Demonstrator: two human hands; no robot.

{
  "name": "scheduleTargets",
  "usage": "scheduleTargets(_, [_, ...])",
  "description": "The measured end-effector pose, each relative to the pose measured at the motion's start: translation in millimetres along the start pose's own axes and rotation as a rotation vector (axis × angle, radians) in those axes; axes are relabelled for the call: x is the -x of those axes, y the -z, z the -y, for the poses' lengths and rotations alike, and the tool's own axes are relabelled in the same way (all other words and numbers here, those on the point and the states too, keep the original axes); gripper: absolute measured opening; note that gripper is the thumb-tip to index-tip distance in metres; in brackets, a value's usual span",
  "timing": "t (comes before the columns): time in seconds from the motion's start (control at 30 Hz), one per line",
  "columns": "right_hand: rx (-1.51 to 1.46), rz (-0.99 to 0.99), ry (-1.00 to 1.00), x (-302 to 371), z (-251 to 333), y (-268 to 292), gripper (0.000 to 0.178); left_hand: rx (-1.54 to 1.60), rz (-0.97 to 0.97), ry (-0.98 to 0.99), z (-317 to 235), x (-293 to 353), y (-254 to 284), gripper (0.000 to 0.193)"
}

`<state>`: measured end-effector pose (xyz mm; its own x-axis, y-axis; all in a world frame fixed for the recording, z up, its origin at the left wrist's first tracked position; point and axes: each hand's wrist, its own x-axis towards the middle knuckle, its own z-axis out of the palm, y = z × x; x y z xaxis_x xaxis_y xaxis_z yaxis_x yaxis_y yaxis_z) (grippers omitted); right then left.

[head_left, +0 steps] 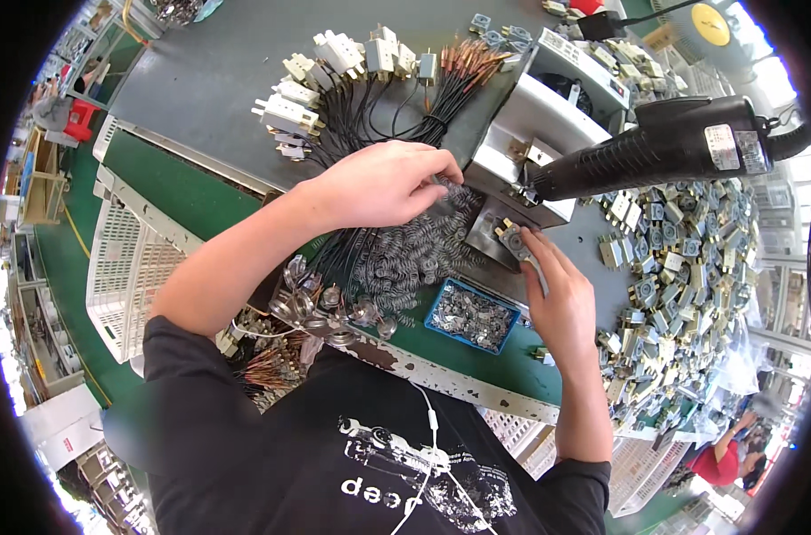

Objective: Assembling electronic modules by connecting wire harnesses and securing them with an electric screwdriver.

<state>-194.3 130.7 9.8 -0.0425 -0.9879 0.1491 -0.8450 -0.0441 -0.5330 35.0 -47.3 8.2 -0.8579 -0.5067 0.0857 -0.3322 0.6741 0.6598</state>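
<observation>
My right hand (555, 290) pinches a small grey plug housing with brass pins (512, 239) between thumb and fingers, over the metal plate (487, 230) in front of the machine. Above the upper edge of a pile of small coil springs (405, 254) is my left hand (401, 183), its thumb and fingertips drawn close together. Whatever may be between those fingertips is too small to make out. A black electric screwdriver (637, 156) lies level, its tip at the silver machine (535, 125), just beyond my right hand.
Black cords with white plugs (338, 53) and copper ends (472, 67) lie at the back. A blue tray of small metal parts (472, 316) sits nearest me. Many grey plug housings (673, 241) are heaped on the right. Round metal pieces (329, 308) lie by the table edge.
</observation>
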Motion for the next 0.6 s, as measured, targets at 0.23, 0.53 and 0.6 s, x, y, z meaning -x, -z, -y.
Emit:
scheduleTargets(0.23, [0.213, -0.045, 0.071, -2.7, -8.5, 4.2, 0.033, 0.039, 0.129, 0.135, -9.9, -5.3, 2.1, 0.016])
scheduleTargets(0.53, [0.246, 0.115, 0.001, -12.5, -3.8, 12.0, 0.032, 0.078, -0.015, -0.032, -1.7, -1.4, -1.2, 0.022])
scheduleTargets(0.6, [0.254, 0.092, 0.028, -12.3, -6.1, 4.9, 0.031, 0.173, 0.066, 0.090, -9.6, -2.0, 1.8, 0.021])
